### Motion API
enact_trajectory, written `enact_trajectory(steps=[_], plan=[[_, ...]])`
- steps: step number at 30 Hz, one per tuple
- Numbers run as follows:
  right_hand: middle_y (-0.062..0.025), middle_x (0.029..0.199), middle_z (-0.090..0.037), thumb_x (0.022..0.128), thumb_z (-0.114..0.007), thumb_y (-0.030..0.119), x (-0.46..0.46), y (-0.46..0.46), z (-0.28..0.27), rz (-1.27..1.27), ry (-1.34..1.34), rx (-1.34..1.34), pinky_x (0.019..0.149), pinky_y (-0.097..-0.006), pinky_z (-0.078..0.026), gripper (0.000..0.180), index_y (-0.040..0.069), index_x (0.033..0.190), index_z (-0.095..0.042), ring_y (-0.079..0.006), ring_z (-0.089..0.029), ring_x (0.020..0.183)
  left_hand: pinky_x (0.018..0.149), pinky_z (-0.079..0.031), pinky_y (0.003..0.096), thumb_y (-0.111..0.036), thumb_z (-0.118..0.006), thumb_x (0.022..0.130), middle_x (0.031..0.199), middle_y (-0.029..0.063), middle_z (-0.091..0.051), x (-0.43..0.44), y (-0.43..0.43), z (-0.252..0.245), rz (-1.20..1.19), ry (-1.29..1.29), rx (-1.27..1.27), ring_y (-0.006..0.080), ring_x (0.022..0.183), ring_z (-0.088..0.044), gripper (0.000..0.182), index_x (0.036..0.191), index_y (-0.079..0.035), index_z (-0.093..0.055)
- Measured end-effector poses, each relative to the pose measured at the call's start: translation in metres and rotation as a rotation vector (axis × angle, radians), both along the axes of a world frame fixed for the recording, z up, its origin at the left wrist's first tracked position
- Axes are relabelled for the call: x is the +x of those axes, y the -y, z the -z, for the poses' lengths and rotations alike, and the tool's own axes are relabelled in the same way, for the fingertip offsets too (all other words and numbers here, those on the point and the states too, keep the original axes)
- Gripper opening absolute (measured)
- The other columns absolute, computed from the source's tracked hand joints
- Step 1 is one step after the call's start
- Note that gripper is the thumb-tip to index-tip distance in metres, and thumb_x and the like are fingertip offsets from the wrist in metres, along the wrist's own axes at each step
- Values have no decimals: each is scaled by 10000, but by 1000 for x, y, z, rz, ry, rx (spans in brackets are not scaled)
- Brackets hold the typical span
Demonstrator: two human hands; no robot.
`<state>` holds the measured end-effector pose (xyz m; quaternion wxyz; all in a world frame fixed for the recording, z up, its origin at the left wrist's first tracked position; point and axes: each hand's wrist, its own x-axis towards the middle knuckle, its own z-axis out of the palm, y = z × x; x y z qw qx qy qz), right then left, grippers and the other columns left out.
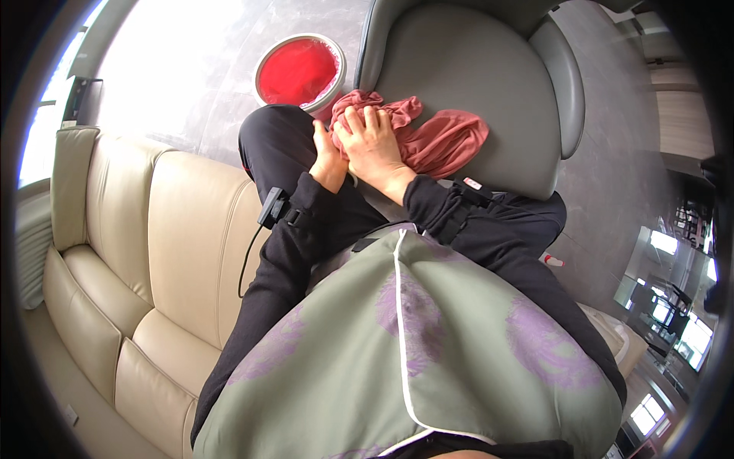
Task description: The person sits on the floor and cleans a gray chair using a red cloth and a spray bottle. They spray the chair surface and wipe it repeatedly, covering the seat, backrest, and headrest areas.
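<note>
A bunched salmon-pink cloth (444,143) lies partly on a grey chair seat (476,69); its bundled end is between my hands near the seat's left edge. My right hand (370,143) presses over the bundle with bent fingers. My left hand (330,158) grips its near left side, thumb raised; its other fingers are mostly hidden behind the cloth and my right hand. Just beyond my left knee, a round tub with a pale rim (258,74) and a red inside stands on the floor.
A cream leather sofa (189,241) runs along the left. The grey chair's armrest (556,86) is at the right of its seat. A small red and white object (553,261) lies on the grey floor by my right leg. A cable hangs from my left wrist device (274,207).
</note>
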<state>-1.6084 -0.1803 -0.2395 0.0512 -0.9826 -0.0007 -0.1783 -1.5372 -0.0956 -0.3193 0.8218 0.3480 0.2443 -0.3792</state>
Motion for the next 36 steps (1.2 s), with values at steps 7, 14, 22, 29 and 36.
enact_trajectory(steps=[7, 14, 22, 29, 36], plan=[[-83, 1251, -516, 642, -694, 104, -77, 25, -3, -192, 5, 234, 954, -447, -377, 494, 155, 1132, -659, -325, -464, 1150, 1115, -296, 441, -547, -330, 1023, 1350, 185, -542, 35, -21, -36, -104, 472, 382, 278, 1317, -441, 682, 1461, -25, -303], [-166, 1256, -537, 795, -711, 232, -174, 176, 1, 401, 88, 68, 948, -481, -438, 412, 137, 1190, -643, -372, -530, 1111, 777, -469, 280, -277, -636, 959, 955, 88, -589, 8, -19, -51, -3, 900, 675, 149, 831, -551, 434, 1217, 33, -477], [-151, 1152, -549, 849, -668, 362, -159, 217, -6, 753, 165, -100, 836, -501, -448, 389, 157, 1177, -628, -379, -565, 990, 623, -439, 316, -338, -836, 772, 767, 58, -496, -66, -23, -74, 393, 1106, 1053, 167, 662, -466, 471, 869, -24, -499], [-128, 1257, -490, 562, -767, 91, -110, 98, -12, 203, 10, 300, 967, -461, -420, 682, 187, 1220, -620, -349, -482, 1108, 463, -341, 366, -87, -738, 790, 558, 52, -399, -65, 32, -91, 252, 1809, 843, 250, 510, -433, 412, 598, -80, -373], [-121, 1229, -526, 751, -737, 263, -26, 260, 8, 360, 151, 48, 895, -482, -467, 490, 228, 1226, -623, -377, -524, 1060, 435, -353, 355, -39, -717, 786, 530, 52, -399, -66, 40, -62, 237, 1921, 688, 227, 461, -445, 407, 588, -86, -364]])
